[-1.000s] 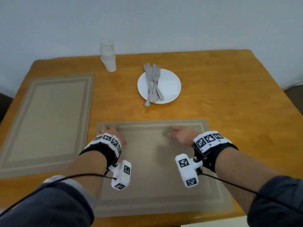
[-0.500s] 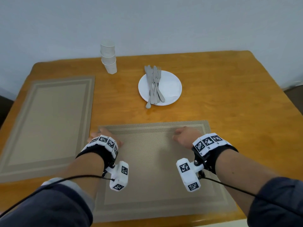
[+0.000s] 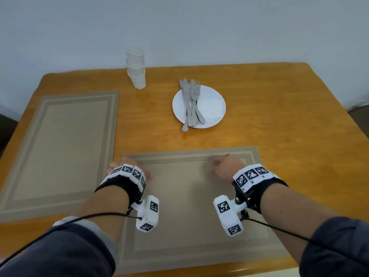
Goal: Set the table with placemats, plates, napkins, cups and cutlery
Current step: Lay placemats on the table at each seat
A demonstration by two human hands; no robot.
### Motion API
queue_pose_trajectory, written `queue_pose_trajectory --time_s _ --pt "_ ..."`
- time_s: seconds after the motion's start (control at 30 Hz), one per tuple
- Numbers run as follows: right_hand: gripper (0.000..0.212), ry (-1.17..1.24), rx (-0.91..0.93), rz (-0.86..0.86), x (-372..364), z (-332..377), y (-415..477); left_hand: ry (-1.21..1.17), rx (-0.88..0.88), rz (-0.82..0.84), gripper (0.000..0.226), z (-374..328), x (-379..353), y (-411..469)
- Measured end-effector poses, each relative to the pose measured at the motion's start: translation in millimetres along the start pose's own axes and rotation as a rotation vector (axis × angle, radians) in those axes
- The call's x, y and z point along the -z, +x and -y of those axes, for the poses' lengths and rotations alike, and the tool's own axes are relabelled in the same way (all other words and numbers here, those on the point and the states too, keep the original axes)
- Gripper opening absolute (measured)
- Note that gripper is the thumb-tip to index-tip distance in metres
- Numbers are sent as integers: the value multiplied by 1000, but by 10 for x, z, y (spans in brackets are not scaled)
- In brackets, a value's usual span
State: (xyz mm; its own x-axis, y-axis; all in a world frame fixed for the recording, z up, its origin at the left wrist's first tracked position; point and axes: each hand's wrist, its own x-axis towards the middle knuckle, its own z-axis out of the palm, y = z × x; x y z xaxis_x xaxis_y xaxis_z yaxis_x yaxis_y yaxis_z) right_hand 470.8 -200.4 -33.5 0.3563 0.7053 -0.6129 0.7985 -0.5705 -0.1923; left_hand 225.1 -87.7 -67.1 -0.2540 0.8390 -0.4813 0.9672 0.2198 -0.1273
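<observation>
A placemat [image 3: 60,148] lies on the worktop [image 3: 289,116], with stacked cups [image 3: 136,70] behind it. The left hand [image 3: 127,168] rests on the near placemat [image 3: 189,206]. Beyond, cutlery [image 3: 190,102] lies on plates [image 3: 217,96]. The right hand [image 3: 227,166] touches the same mat. Whether either hand grasps it cannot be told.

Behind the left hand [image 3: 137,164] and the right hand [image 3: 227,166], each wrist wears a black strap [image 3: 119,186] topped with white tiles [image 3: 250,174] bearing black square codes. A white coded block [image 3: 148,213] hangs from each strap, apparently on a small metal joint [image 3: 237,200]. Thin black cables [image 3: 107,213] trail back over dark blue-grey sleeves [image 3: 60,254]; the left shows a paler cuff [image 3: 103,236].
</observation>
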Motion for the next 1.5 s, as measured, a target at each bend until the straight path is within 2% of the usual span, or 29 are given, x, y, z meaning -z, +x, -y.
queue_pose_trajectory --time_s 0.37,0.77,0.93,1.07,1.23,1.5 --pt "68 93 18 -108 418 -270 -200 -1 -2 -103 98 -515 521 -499" --pt "72 184 7 -136 1330 -2098 173 -25 -55 -132 111 -2382 564 -1307" --pt "74 185 -16 -129 1633 -2935 514 -84 -137 -87 85 -3292 416 -1639" --pt "71 185 -28 -112 1839 -3444 801 -195 -113 -111 84 -3836 343 -1897" --pt "67 198 -43 -55 1852 -3854 1080 -273 -140 -100 70 -4144 226 -1916" --pt "66 186 -82 8 1877 -4338 1332 -284 -335 -41 53 -4549 46 -1871"
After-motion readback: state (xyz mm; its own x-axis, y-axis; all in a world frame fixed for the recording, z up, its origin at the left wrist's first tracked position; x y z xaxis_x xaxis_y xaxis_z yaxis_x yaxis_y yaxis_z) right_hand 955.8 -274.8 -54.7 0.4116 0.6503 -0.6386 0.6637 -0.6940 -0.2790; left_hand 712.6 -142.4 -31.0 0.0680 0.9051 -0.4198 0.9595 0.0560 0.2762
